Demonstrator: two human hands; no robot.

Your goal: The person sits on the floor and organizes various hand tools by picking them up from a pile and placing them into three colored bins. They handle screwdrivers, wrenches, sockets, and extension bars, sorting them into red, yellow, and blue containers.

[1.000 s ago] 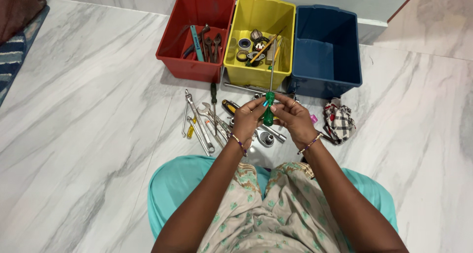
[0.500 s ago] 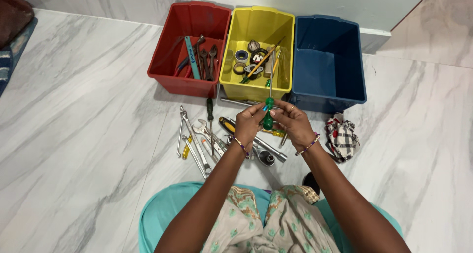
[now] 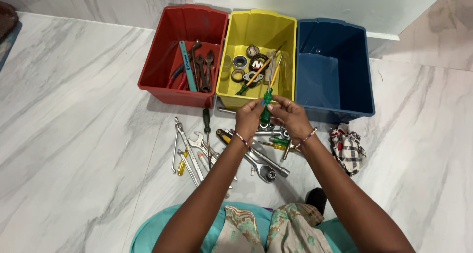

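Both the left hand (image 3: 249, 118) and right hand (image 3: 291, 117) grip a green-handled screwdriver (image 3: 266, 110) upright, near the yellow plastic bin (image 3: 260, 19) of tape rolls; the red bin (image 3: 186, 17) left holds pliers, the blue bin (image 3: 340, 31) right sits bare.

Both forearms are bare, with no sleeves in view. The left hand (image 3: 249, 119) wears a thin beaded bracelet (image 3: 241, 139) at the wrist, its beads purple and gold. The right hand (image 3: 291, 119) wears a similar beaded bracelet (image 3: 309, 135) of purple and gold at its wrist. Toward 6 o'clock, the lap is covered by teal trousers (image 3: 162, 231) under a beige printed tunic (image 3: 246, 231) with small green motifs and an orange-patterned border.
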